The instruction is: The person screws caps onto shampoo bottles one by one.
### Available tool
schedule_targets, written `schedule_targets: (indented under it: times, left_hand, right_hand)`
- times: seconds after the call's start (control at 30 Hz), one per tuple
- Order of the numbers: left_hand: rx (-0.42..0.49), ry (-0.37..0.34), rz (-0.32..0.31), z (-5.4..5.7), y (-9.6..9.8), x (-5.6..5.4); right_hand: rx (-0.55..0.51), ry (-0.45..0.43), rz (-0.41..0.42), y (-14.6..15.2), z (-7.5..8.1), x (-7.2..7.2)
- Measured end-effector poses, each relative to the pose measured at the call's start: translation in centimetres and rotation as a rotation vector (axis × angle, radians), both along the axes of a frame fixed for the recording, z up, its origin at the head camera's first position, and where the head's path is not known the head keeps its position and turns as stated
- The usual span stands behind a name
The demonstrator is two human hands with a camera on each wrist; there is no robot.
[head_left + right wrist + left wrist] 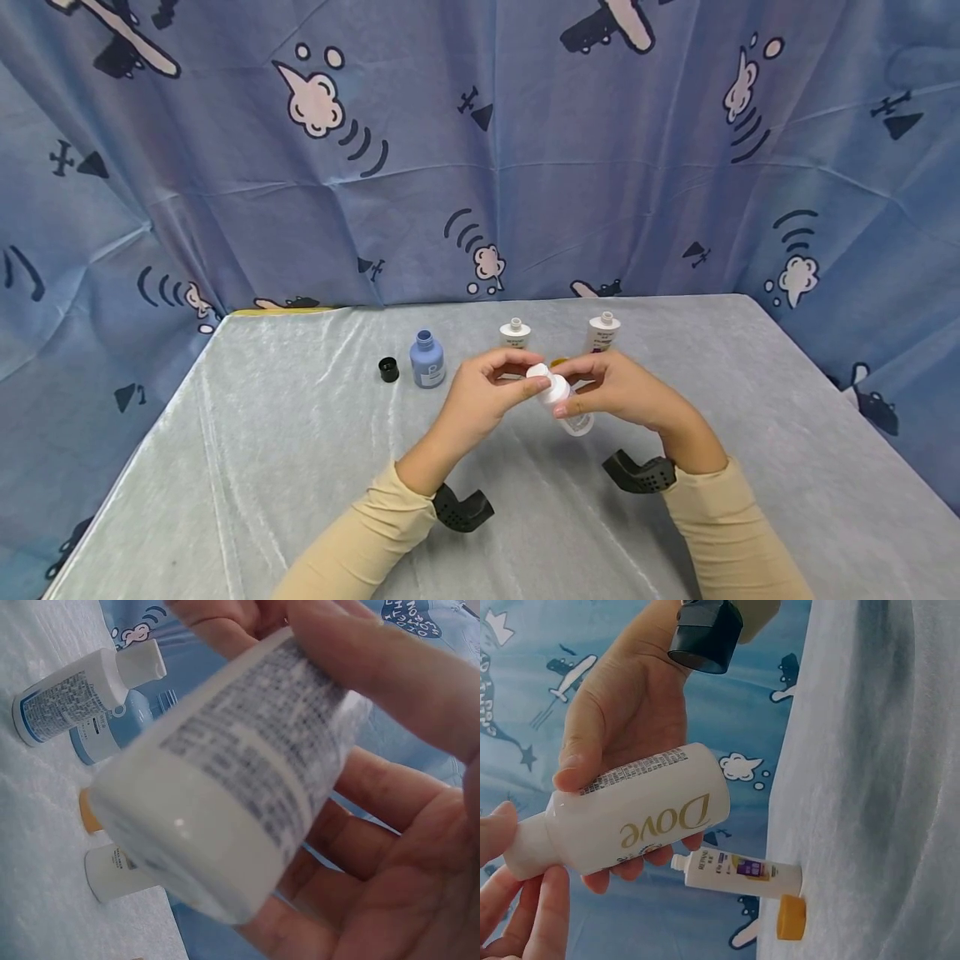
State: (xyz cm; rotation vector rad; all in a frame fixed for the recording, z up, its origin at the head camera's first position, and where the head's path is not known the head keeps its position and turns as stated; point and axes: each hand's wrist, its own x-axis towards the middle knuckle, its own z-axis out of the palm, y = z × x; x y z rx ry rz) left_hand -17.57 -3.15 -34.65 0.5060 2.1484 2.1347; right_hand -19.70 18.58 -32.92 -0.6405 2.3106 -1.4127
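Observation:
A white Dove bottle (645, 810) is held tilted between the two hands, its white cap (555, 388) toward the left hand. My left hand (480, 387) pinches that cap between thumb and fingertips. Around the bottle's body, my right hand (622, 387) curls its thumb and fingers. Small printed text covers the side of the bottle (240, 742) facing the right wrist camera. Just behind the hands, an orange-yellow cap (791, 917) lies on the table by a white bottle with a purple-and-gold label (742, 871).
A blue bottle (427, 362) stands uncapped at the left, a black cap (388, 369) beside it. Two white bottles with open necks, one middle (515, 333) and one right (602, 329), stand behind the hands. Another capped white bottle (71, 697) shows in the right wrist view.

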Motion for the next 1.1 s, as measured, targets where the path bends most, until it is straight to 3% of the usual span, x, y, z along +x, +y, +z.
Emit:
schedule_targets:
  times: [0.5,1.1]
  left_hand:
    - [-0.031,0.036,-0.006,0.17,-0.14,0.17]
    - [-0.019,0.156,-0.037,-0.32,0.03,0.18]
  right_hand:
    - [0.016,-0.032,0.032,-0.07,0.16,0.21]
    - [-0.064,-0.090,0.177,0.52,-0.16,-0.15]
